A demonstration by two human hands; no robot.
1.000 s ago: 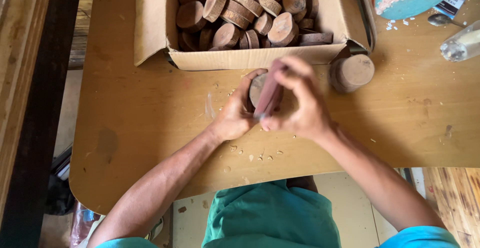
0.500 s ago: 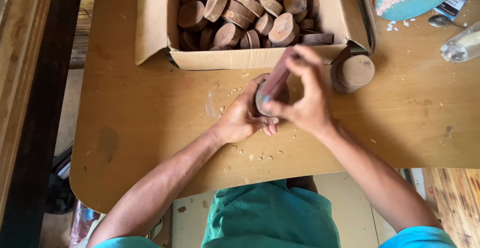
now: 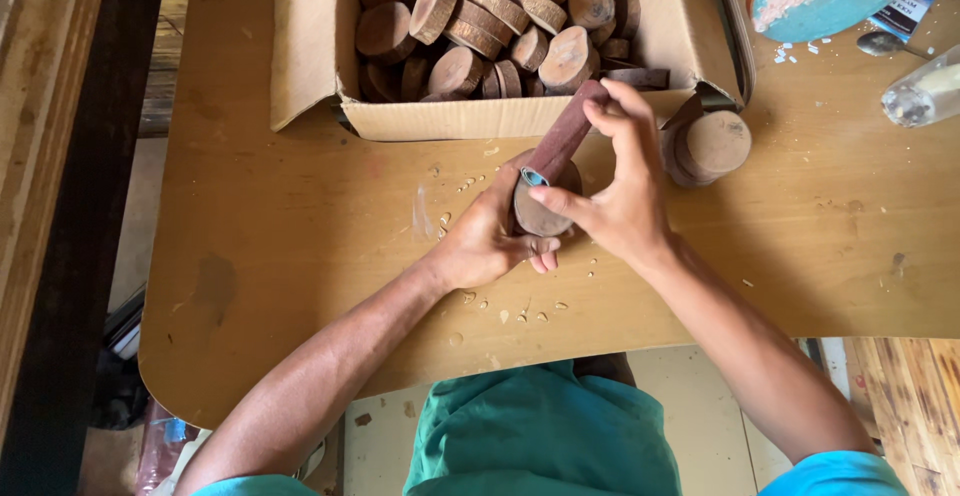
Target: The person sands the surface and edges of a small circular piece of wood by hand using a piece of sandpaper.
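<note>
Here the left hand (image 3: 490, 241) is curled closed around a round wood slice (image 3: 540, 211), holding it on edge just above the tabletop (image 3: 300, 256), near the middle and a little toward the far edge. The right hand (image 3: 620, 191) is pinched shut on a rolled strip of reddish-brown sandpaper (image 3: 565, 141), whose lower end lies against the slice's rim.

To sand well, the left grip should probably stay firm, with fingers clear of the stretch being rubbed, and the slice should be turned bit by bit so the whole rim gets even treatment. The roll looks best kept flat to the curve with light, steady pressure, so it does not dig in.

Just beyond, at the far edge, an open cardboard box (image 3: 310, 46) holds many more wood slices (image 3: 480, 26). A small stack of slices (image 3: 715, 141) stands beside the box's right corner, and pale crumbs (image 3: 510, 311) dot the near edge.
</note>
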